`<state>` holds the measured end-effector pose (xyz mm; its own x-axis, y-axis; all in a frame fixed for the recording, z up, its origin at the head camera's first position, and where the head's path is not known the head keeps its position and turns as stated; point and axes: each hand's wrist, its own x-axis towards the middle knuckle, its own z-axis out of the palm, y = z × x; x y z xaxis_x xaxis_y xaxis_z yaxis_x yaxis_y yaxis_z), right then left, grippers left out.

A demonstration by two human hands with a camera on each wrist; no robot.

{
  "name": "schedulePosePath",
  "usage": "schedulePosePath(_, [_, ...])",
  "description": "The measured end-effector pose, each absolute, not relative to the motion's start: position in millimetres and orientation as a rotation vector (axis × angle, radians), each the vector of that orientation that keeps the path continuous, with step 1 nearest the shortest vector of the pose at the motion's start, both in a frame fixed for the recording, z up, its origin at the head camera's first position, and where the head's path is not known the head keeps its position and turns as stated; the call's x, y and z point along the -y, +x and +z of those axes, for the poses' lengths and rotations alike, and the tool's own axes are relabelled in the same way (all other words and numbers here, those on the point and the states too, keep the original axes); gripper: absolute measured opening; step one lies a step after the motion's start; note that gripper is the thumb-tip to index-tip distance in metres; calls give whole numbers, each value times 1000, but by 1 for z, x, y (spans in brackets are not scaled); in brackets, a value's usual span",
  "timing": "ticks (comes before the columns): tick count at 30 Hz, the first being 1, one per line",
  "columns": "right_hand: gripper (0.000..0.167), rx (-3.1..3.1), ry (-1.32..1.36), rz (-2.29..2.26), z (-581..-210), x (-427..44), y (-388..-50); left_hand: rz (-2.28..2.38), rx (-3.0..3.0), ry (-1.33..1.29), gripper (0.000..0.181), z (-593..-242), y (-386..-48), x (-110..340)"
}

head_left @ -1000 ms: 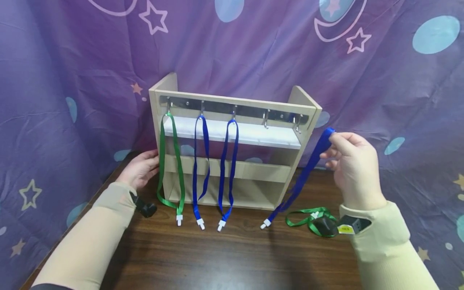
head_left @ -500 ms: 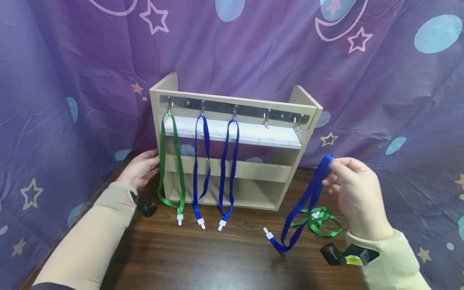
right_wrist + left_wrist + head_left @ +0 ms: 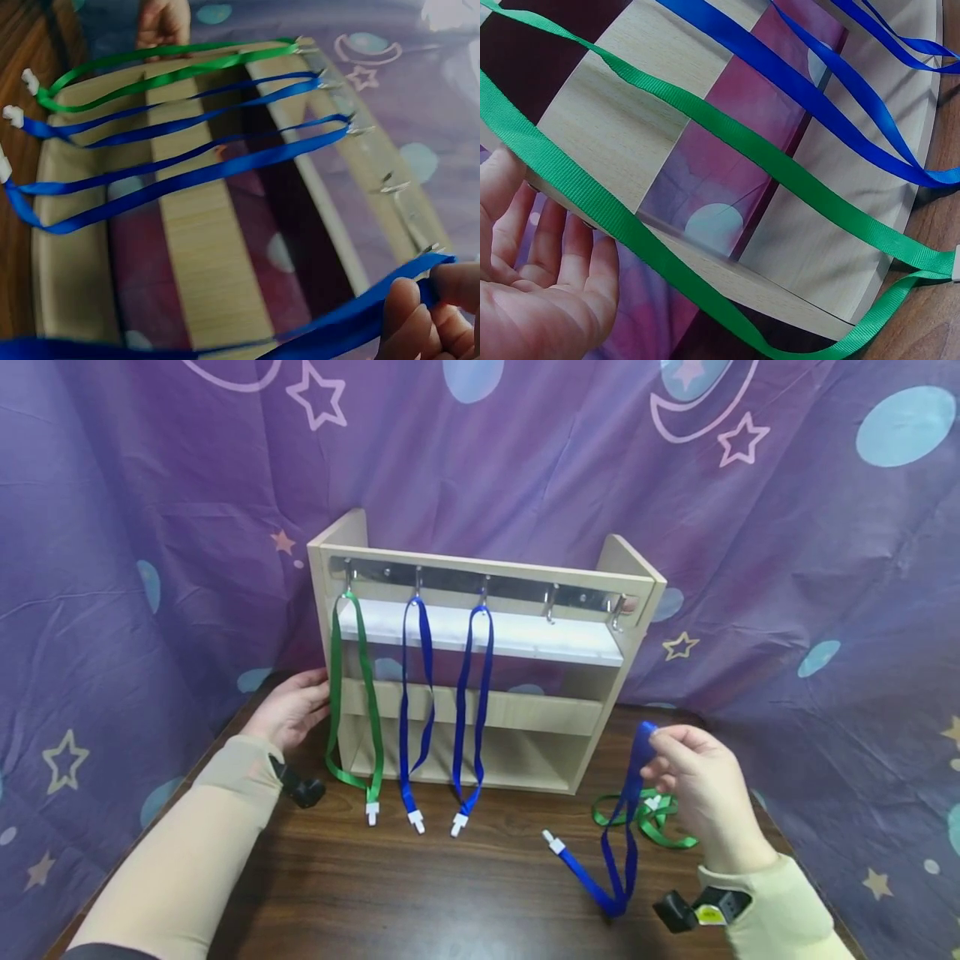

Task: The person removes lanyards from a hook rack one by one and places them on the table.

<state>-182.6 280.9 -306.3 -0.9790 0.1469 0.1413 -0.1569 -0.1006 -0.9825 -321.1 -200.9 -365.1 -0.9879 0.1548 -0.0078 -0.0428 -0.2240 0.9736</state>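
Observation:
My right hand (image 3: 708, 789) pinches the top of a blue lanyard (image 3: 628, 852) to the right of the wooden rack (image 3: 525, 710); its lower part bends on the table and its white clip (image 3: 553, 842) points left. The right wrist view shows thumb and fingers (image 3: 405, 311) on that blue strap. My left hand (image 3: 291, 710) rests with extended fingers against the rack's left side, seen also in the left wrist view (image 3: 551, 277). A green lanyard (image 3: 371, 693) and two blue lanyards (image 3: 426, 693) (image 3: 486, 693) hang from the three left hooks. The two right hooks (image 3: 551, 606) hold nothing.
A second green lanyard (image 3: 656, 827) lies loosely coiled on the brown table (image 3: 420, 902), behind the held blue one and partly hidden by my right hand. A purple patterned cloth (image 3: 480, 468) hangs behind the rack and at both sides.
My right hand has come down from beside the rack's upper right and moved slightly left, lowering the blue lanyard so its strap folds near the table. The left hand has stayed in place.

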Motion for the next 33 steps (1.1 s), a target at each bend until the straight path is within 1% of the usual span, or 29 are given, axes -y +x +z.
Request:
schedulePosePath(13, [20, 2151, -70, 2127, -340, -279, -203, 2337, -1887, 156, 60, -365, -320, 201])
schedulePosePath(25, [15, 2382, -126, 1993, -382, -286, -220, 2347, -1874, 137, 60, -365, -321, 201])
schedulePosePath(33, [22, 2608, -174, 1901, -413, -280, -225, 2349, -1867, 139, 61, -366, -321, 201])
